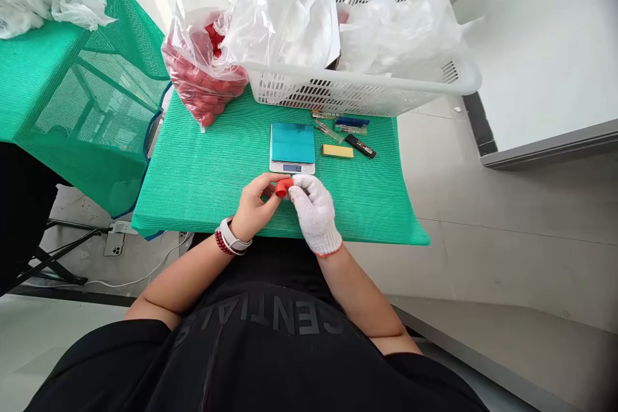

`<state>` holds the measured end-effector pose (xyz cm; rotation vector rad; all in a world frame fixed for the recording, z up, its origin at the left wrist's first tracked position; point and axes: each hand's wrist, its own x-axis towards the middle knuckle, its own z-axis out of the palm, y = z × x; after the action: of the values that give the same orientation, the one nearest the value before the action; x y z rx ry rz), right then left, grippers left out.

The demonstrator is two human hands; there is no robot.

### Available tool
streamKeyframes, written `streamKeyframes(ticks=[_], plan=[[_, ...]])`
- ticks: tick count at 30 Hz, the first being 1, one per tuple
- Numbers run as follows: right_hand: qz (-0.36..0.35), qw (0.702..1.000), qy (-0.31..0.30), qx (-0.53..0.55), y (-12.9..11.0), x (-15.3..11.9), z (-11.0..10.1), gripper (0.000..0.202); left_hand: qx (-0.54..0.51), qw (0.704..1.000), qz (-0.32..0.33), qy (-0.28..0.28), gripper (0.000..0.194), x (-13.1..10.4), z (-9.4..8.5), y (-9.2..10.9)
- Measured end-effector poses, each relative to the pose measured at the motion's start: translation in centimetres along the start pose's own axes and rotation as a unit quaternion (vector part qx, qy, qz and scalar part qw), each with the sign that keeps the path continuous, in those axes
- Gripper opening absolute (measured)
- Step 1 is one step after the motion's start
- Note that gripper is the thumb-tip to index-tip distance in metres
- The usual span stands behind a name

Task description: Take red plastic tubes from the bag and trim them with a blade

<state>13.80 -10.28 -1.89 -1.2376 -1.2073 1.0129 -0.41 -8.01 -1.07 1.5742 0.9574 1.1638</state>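
Between both hands, just in front of the scale, is a red pipe elbow (282,187) with a round opening facing me. My bare left hand (257,205) pinches it from the left, a white band and red beads on that wrist. My right hand (315,209), in a white knitted glove with an orange cuff, grips it from the right. Right behind the fingers lies a small digital scale (292,145) with a blue-green platform and a lit display. A clear plastic bag (205,84) full of similar red fittings rests at the table's back left.
A white plastic basket (386,87) holding clear bags stands across the back of the green-covered table (217,161). Right of the scale lie a yellow block (337,151), a black case (360,145) and a blue item (352,121). Another green-covered table (43,84) stands left; a phone (114,244) is below it.
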Motion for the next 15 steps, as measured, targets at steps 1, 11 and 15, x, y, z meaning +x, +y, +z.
streamKeyframes(ticks=[1,11,15], plan=[[0.002,1.0,-0.004,0.002,0.07,-0.01,0.0,0.017,0.006,1.0,0.0,0.002,0.019,0.02,-0.02,0.16],[0.0,1.0,-0.014,-0.005,-0.02,-0.06,0.0,0.018,-0.015,0.999,-0.036,0.0,0.02,0.13,0.08,0.37],[0.001,1.0,-0.021,-0.003,-0.16,-0.03,0.05,0.018,0.005,0.999,-0.041,0.011,0.022,0.2,0.16,0.03]])
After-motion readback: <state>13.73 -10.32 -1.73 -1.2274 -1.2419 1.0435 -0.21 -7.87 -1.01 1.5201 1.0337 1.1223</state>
